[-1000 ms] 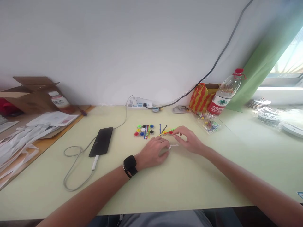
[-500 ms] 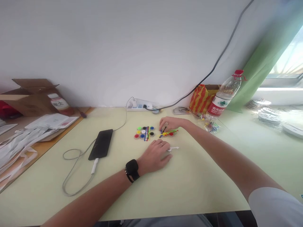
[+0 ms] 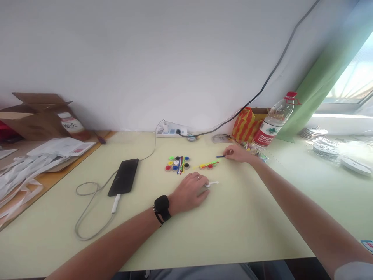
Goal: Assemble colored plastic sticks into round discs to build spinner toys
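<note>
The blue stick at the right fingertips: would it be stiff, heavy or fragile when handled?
The blue stick is probably stiff: it juts straight from the right hand. Its thinness suggests little weight, and it might snap if bent.

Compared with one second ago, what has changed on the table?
The right hand has moved to the right, now holding a blue stick that lay near some small discs. The left hand still rests by the white piece; the phone stayed put.
</note>
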Motion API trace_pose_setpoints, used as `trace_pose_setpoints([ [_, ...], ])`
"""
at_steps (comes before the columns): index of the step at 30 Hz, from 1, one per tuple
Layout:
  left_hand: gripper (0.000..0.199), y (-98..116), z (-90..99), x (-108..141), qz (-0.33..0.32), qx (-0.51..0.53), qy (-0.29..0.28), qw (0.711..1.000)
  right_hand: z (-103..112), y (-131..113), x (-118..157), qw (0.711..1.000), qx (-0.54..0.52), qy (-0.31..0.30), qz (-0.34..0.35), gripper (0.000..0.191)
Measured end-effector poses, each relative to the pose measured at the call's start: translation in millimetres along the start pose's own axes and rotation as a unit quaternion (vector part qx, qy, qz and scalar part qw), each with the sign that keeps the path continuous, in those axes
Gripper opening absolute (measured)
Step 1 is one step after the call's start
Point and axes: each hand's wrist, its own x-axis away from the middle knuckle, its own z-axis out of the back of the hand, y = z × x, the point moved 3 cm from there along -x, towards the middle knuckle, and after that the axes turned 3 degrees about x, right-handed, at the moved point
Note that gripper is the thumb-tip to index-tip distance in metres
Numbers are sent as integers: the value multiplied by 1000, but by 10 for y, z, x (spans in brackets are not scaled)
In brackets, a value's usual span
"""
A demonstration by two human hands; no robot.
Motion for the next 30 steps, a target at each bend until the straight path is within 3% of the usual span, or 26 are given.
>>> trace_pose_setpoints([
  [3,12,1,6,1,4,7,5,1000,80,89,350,1000,1,2,-21,15],
  [6,11,-1,10,4,5,12,10,1000,148,18,657,1000,1,5,-31,20],
  [9,22,11,33,5,-1,21,29,999,228,-241,892,995,14,81,-61,28],
  [11,37,32,68,8,-12,29,60,998,198,-516,1001,993,-27,96,-62,35],
  [15,51,66,148,27,-19,37,116,992,-64,-1037,1127,978,-179,42,-96,57],
  [17,50,68,178,39,-14,37,133,990,-197,-1177,1163,964,-227,16,-134,56],
  [19,48,63,199,49,-7,35,147,989,-297,-1242,1182,952,-268,-53,-141,53],
  [22,47,56,214,57,3,33,154,987,-295,-1184,1174,941,-302,-95,-122,72],
  [26,42,65,224,60,-5,32,156,987,-91,-836,1123,954,-265,48,-132,67],
  [28,39,54,232,60,0,31,160,987,8,-629,1115,970,-177,125,-110,54],
  [30,37,26,239,58,17,29,164,986,46,-439,1120,981,-97,153,-67,41],
])
